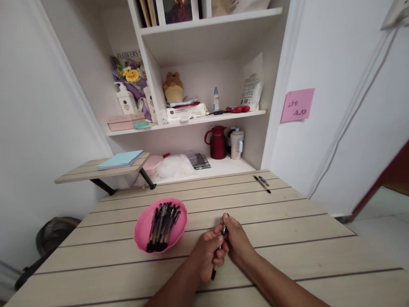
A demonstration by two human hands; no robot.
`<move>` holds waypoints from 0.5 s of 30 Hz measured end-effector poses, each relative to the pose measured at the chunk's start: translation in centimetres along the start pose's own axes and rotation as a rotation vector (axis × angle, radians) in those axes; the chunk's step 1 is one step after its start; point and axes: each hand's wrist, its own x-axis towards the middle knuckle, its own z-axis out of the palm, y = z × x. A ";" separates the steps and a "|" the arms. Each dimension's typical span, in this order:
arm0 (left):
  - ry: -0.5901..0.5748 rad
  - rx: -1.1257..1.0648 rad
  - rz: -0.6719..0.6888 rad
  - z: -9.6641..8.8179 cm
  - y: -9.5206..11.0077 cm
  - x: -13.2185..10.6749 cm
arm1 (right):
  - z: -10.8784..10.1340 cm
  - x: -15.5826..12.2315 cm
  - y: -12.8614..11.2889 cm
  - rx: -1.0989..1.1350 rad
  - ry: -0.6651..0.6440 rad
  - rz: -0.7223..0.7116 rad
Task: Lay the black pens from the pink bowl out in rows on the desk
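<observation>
Both hands meet on one black pen (214, 273) above the front middle of the wooden table. My left hand (206, 256) has its fingers wrapped round the lower part, and the pen's dark end sticks out below the fist. My right hand (236, 238) pinches the upper part, thumb near the top; much of the pen is hidden by the fingers. To the left, a pink bowl (139, 234) with a wavy rim holds several black pens (163, 226) lying side by side. Farther back on the right, a black pen (262, 184) lies on the table beside small clear-and-black pieces (264, 180).
The slatted table (303, 247) runs back to a white shelf unit. A small raised stand (86, 170) at the back left carries blue paper pads (119, 160). A red jug (218, 143) and a lidded cup (237, 145) stand on the lowest shelf. A pink note (298, 105) sticks to the wall.
</observation>
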 end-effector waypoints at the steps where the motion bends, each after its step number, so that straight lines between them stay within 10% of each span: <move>1: -0.002 -0.003 0.007 0.1 0.0 0.0 | -0.1 0.0 0.0 0.008 -0.005 0.002; 11: 0.000 0.109 -0.038 0.0 0.2 -0.5 | -2.7 3.0 -2.9 0.047 0.099 -0.209; 15: -0.011 0.129 -0.023 0.1 0.4 -0.6 | -6.2 7.7 -5.9 -0.584 0.295 -0.263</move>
